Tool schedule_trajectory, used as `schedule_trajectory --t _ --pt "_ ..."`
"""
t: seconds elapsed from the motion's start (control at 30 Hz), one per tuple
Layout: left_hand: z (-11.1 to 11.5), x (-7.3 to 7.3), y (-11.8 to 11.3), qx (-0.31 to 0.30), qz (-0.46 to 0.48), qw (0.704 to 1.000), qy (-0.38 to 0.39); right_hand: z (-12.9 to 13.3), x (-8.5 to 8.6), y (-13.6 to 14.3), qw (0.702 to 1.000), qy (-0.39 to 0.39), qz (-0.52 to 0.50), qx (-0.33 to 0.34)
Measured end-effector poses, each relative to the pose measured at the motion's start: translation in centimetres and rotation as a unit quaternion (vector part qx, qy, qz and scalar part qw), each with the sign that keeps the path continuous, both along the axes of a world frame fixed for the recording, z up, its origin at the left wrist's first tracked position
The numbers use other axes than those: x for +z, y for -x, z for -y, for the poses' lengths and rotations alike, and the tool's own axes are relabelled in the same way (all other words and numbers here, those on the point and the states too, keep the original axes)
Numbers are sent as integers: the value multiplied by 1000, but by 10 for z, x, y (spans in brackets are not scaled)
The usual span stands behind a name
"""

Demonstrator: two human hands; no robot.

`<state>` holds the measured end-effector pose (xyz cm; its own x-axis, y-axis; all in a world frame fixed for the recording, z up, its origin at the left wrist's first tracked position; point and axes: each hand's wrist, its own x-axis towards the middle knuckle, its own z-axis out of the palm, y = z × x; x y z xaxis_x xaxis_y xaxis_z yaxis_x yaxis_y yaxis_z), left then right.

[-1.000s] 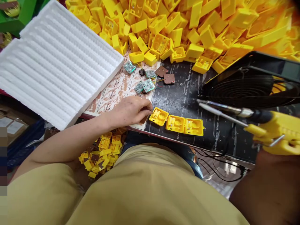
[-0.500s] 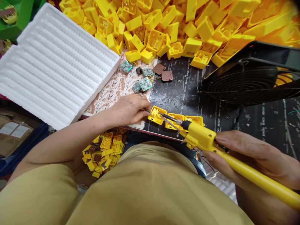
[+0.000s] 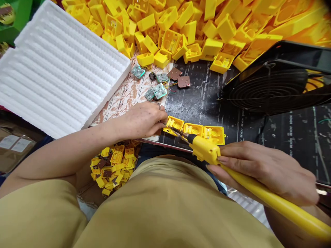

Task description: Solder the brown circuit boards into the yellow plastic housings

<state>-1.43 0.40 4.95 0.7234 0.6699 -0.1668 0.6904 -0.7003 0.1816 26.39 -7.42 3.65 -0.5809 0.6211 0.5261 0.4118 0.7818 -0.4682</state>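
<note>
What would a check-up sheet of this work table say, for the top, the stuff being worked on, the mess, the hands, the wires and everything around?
Surface: dark table, leaf-patterned on the left
Worked-on things: three open yellow cases in a row near the edge
Clutter: big pile of yellow cases behind; loose circuit boards in front of it
Left hand: fingers at the row's left end
Right hand: holds yellow soldering tool, pointed at that end
Cables: thin wires among the boards
Surroundings: white foam block left, black fan right
</note>
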Motion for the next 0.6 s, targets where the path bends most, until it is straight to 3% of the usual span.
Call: schedule_trajectory --t 0.1,0.3,0.4,0.57,0.6 --pt "-1 3 -3 3 -12 1000 16 -3 6 -2 999 -33 -5 30" --pt "-4 7 -9 8 -58 998 22 -6 8 -26 998 4 49 -34" --pt "-5 9 -10 10 -73 997 28 -7 3 -32 997 17 11 -68" --pt "-4 14 -13 8 -89 996 26 1 6 -23 998 46 -15 -32" --pt "-4 15 -13 6 -90 996 23 5 7 -20 992 82 -46 -87"
